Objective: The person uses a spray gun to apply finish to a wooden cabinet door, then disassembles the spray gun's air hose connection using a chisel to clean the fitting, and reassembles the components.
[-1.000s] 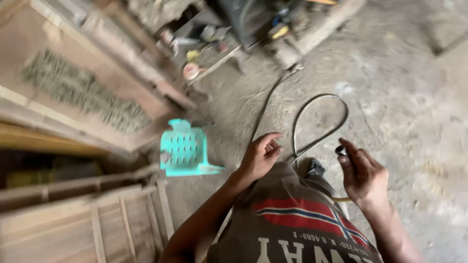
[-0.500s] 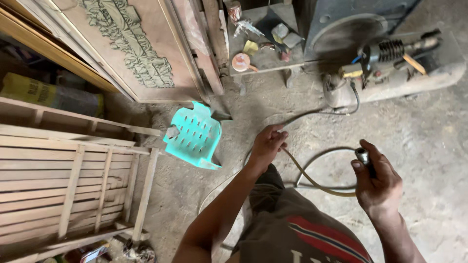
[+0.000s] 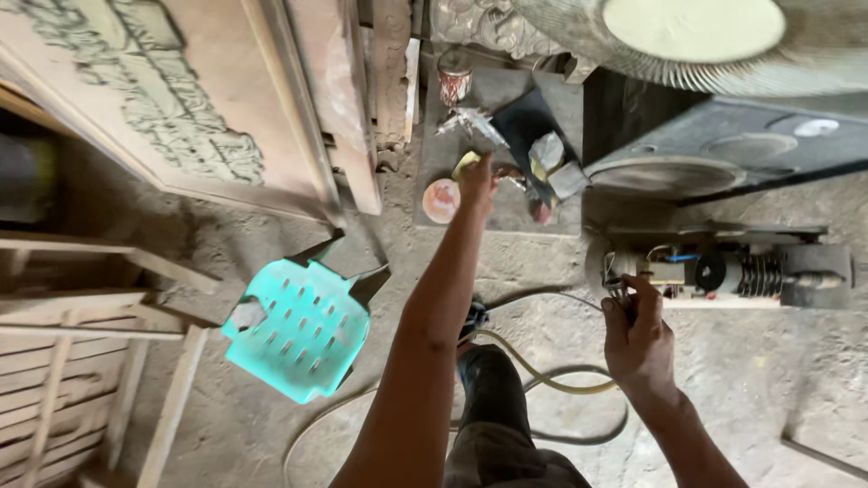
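Your left hand (image 3: 476, 178) has let go of the hose (image 3: 542, 380) and now reaches far, fingers on a yellow scrap (image 3: 465, 163). Your right hand (image 3: 637, 334) still grips the hose end.

stool (image 3: 303, 330): turquoise, slotted, left of the left hand (image 3: 476, 181)
hose (image 3: 542, 380): yellowish, below the right hand (image 3: 637, 339)

Yellowish hose (image 3: 542, 380) looped on dusty floor

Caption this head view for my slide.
Left hand reaches to a cluttered slab; right hand grips wires by a motor.
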